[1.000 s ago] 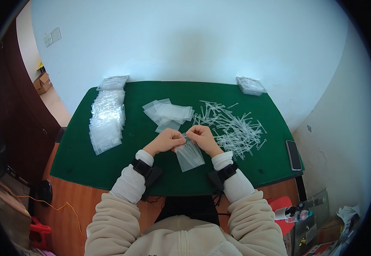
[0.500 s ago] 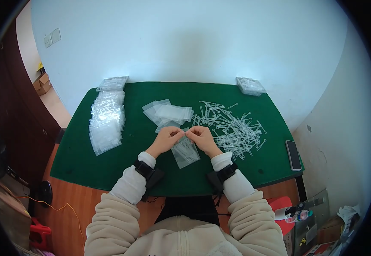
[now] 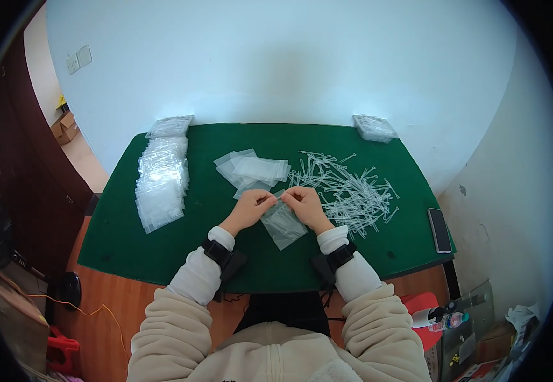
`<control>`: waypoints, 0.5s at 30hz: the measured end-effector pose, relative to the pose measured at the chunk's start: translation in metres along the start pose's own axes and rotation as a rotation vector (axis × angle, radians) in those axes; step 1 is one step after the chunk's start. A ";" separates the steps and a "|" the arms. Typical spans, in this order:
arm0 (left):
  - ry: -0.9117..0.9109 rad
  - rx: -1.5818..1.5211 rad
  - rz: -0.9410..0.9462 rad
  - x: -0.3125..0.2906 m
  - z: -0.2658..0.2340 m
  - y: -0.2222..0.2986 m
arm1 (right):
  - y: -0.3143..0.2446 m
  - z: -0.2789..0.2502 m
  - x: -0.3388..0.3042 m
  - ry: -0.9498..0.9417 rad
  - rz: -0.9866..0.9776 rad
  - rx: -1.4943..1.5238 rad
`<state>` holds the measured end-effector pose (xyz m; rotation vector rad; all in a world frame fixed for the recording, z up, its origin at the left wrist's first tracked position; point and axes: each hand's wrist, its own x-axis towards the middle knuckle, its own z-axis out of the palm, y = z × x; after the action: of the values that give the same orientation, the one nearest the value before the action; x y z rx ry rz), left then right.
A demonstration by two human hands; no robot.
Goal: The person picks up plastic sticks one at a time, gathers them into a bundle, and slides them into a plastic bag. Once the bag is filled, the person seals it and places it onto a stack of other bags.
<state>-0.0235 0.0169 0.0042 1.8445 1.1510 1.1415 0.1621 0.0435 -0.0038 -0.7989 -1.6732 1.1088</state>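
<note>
Between my hands hangs a clear plastic bag [image 3: 284, 228] with several thin pieces inside, tilted over the green tabletop. My left hand [image 3: 251, 209] pinches its upper edge on the left. Close beside it, my right hand [image 3: 305, 205] pinches the same edge, thumb and fingers pressed together. Just beyond my hands lies a loose fan of flat clear bags [image 3: 260, 169]. To the right spreads a heap of thin clear sticks with small looped ends [image 3: 360, 200]; its near left part is partly hidden by my right hand.
A long overlapping row of clear bags [image 3: 162, 184] runs along the left of the green table [image 3: 225, 254]. Stacks of bags stand at the far left [image 3: 170, 126] and far right [image 3: 375, 128] corners. A phone [image 3: 439, 230] lies at the right edge. The wall rises behind the table.
The bag's lower end has swung slightly to the right, and its tilt is greater. Both hands keep their pinch at the upper edge. The whole view has shifted slightly.
</note>
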 end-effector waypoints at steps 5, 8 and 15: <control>-0.021 -0.036 -0.032 0.000 -0.009 -0.001 | 0.000 -0.010 0.004 0.042 0.052 -0.043; 0.067 0.183 0.118 -0.002 -0.009 -0.003 | -0.001 -0.008 0.002 0.045 -0.001 -0.154; 0.018 0.434 0.321 -0.004 -0.005 0.006 | -0.005 0.003 -0.003 -0.048 -0.495 -0.574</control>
<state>-0.0271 0.0111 0.0103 2.4249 1.2128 1.1442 0.1603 0.0377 -0.0006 -0.6436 -2.1145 0.3050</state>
